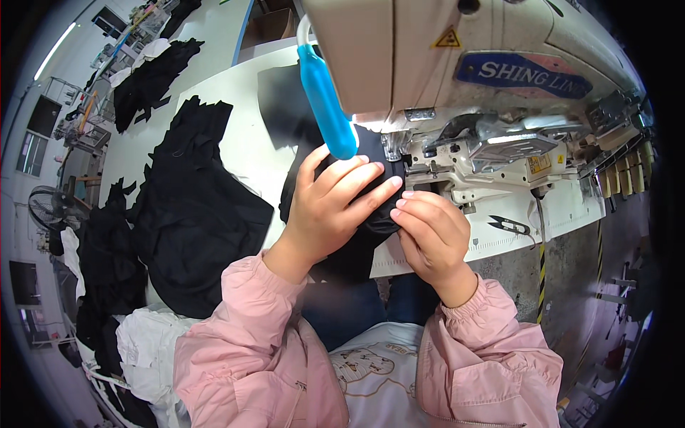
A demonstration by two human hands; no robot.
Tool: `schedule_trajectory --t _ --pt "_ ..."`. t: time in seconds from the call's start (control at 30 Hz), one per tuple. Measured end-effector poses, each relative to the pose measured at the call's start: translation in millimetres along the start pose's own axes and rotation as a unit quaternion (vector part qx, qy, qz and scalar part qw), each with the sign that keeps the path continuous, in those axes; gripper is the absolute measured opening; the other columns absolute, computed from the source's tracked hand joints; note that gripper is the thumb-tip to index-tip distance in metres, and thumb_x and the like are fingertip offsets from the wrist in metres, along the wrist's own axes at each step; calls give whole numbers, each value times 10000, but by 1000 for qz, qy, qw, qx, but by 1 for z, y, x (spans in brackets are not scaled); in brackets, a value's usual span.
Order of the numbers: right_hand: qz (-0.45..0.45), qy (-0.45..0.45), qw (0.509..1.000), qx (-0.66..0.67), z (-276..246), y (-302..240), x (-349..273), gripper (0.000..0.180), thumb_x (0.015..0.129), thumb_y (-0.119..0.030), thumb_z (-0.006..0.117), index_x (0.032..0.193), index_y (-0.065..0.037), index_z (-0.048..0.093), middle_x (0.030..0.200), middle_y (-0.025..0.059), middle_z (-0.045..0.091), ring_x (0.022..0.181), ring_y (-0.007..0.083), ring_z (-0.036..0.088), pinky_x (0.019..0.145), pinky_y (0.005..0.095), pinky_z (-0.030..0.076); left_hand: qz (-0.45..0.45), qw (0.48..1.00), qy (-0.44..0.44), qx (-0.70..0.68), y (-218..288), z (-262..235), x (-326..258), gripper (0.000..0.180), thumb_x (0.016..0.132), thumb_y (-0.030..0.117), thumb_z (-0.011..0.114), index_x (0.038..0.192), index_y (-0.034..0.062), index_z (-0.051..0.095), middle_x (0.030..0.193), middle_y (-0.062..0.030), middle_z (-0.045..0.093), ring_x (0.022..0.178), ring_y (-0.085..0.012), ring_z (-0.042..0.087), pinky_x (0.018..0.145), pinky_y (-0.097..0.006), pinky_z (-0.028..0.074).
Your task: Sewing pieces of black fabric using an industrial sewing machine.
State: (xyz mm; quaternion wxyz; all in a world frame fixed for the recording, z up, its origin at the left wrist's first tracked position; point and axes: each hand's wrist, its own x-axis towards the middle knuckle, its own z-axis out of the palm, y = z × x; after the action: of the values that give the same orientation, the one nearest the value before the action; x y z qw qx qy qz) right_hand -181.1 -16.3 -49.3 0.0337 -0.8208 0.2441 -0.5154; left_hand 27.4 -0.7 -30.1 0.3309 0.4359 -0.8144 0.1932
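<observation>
A piece of black fabric lies on the white table under the presser foot of a sewing machine. My left hand rests on the cloth just left of the foot, its fingers stretched out and spread. To the right, my right hand pinches the cloth's right edge between thumb and fingers, slightly nearer to me than the foot. A bright blue tube-shaped lamp hangs down over my left fingertips. Part of the fabric is hidden beneath my hands.
Black thread snips lie on the table at right. More black cut pieces spread out on the left, with white cloth below them. Another black pile sits farther back. A black fan stands at far left.
</observation>
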Motion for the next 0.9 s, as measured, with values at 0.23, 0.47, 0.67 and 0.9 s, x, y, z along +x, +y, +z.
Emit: schedule_trajectory --t 0.23,0.47,0.67,0.9 --pt "-4 16 1000 -12 3 8 7 288 732 17 777 1013 -39 755 1036 82 730 972 291 747 793 388 619 19 1000 20 -8 -3 1 0 298 877 185 716 1159 206 811 1144 43 708 1113 -145 657 1077 -461 489" --pt "-6 28 998 -62 8 14 11 357 685 -14 793 1033 -92 784 1074 17 756 853 231 617 715 355 522 -8 1000 15 0 -5 -2 3 259 894 172 713 1137 170 803 1144 42 747 1068 -141 681 1078 -467 493" --pt "-7 52 996 -76 15 16 14 363 682 -5 798 1028 -111 782 1096 -7 759 805 220 596 692 350 497 -64 998 7 -4 5 -17 -1 319 820 101 744 1134 142 785 1126 8 707 976 -195 662 944 -409 508" --pt "-12 -10 999 -31 8 7 27 246 747 -36 758 980 -112 730 1056 9 700 994 265 647 879 424 494 -270 957 104 1 43 -61 -38 318 657 -109 709 907 82 751 1017 -85 680 935 -307 656 821 -404 532"
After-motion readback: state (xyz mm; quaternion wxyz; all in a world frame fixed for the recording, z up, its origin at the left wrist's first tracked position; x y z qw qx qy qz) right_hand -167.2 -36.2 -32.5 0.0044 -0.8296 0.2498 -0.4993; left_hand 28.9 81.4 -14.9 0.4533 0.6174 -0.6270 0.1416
